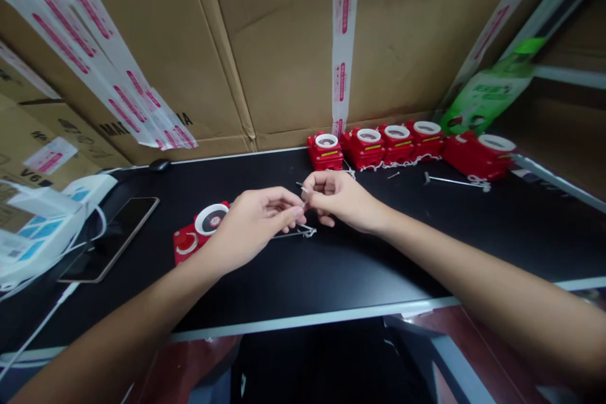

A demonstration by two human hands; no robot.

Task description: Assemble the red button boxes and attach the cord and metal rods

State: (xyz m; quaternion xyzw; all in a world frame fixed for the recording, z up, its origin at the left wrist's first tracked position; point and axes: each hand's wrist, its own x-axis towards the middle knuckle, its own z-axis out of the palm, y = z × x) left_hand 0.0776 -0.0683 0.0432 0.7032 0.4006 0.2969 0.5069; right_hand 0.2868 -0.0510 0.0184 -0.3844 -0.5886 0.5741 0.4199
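My left hand (260, 218) and my right hand (341, 199) meet above the middle of the black table. Both are closed, fingertips pinched together around something small and thin that I cannot make out. Below my left hand lies a red device (185, 241) with a white ring around a dark round face; the hand hides its right part. A thin rod with a whitish string end (308, 231) sticks out under my left fingers. Behind my right hand stands another red device (326, 153) with a white ring and a yellow label.
Several more red devices (398, 144) line the back of the table (341, 278), against cardboard boxes (284, 44). A metal rod tool (454, 182) and a small screw (393, 175) lie at right. A green bottle (492, 95) stands behind. Phone (113, 240) and power strip (89, 192) are left.
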